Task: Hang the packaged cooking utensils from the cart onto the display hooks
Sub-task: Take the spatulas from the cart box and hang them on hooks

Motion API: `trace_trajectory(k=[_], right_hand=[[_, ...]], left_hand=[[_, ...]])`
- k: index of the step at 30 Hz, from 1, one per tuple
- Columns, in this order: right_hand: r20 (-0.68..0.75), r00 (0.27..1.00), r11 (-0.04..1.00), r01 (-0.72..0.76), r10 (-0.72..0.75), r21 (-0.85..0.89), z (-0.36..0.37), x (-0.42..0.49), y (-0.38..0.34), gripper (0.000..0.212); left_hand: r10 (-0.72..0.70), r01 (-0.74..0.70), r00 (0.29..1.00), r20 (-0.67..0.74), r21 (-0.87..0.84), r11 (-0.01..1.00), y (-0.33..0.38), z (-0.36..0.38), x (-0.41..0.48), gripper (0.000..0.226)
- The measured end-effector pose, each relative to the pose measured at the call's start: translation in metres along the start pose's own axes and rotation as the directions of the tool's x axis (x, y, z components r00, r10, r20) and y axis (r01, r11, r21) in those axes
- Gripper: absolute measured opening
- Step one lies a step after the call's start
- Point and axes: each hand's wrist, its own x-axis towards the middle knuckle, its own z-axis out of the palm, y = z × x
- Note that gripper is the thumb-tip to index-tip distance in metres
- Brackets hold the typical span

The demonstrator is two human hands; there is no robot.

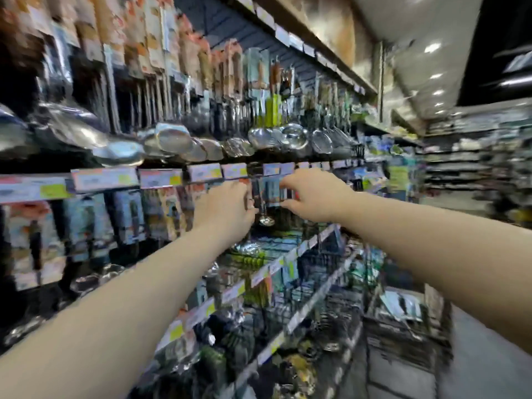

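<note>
Forearms stretch out from the camera toward a shop wall of kitchenware, the two hands meeting just below the price-label rail (201, 172). Under that rail the left hand (227, 205) curls its fingers round the left edge of a packaged ladle (269, 194), while the right hand (313, 197) pinches the card's upper right corner between thumb and fingertips. Both are holding and neither is slack, as far as the motion blur allows. The ladle's small steel bowl hangs below the card, between the two wrists. Whether the card's hole is on the hook cannot be told; the hook is lost in the blur.

Down and to the right of the rail stands the wire cart (403, 321), with what look like more flat packages lying in it. Left of the hands, under the rail, carded utensils (129, 217) hang in a row. Above the rail, steel ladles and skimmers (290, 136) crowd the upper pegs. Judged from this, the job is partway — one piece is at the point of hanging and stock appears to remain in the cart, though how much is hard to say.
</note>
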Motion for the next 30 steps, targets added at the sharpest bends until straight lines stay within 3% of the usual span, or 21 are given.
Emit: trace_trajectory(k=[6, 11, 21, 27, 30], right_hand=[[0.200, 0.958, 0.979, -0.204, 0.205, -0.025, 0.062, -0.064, 0.125, 0.046], [0.212, 0.915, 0.939, -0.337, 0.343, -0.069, 0.103, -0.094, 0.190, 0.044], [0.267, 0.752, 0.798, -0.560, 0.602, -0.222, 0.217, -0.084, 0.330, 0.042], [0.309, 0.671, 0.738, -0.630, 0.674, -0.241, 0.279, -0.091, 0.413, 0.042], [0.295, 0.667, 0.729, -0.642, 0.684, -0.237, 0.311, -0.092, 0.457, 0.037]], left_hand=[[0.117, -0.094, 0.973, 0.200, -0.123, 0.988, 0.110, 0.108, 0.023, 0.045], [0.164, -0.128, 0.957, 0.240, -0.161, 0.979, 0.158, 0.174, 0.052, 0.045], [0.364, -0.265, 0.882, 0.299, -0.325, 0.908, 0.253, 0.360, 0.161, 0.039], [0.445, -0.297, 0.824, 0.350, -0.402, 0.866, 0.312, 0.458, 0.190, 0.049], [0.460, -0.299, 0.810, 0.364, -0.418, 0.858, 0.337, 0.499, 0.204, 0.046]])
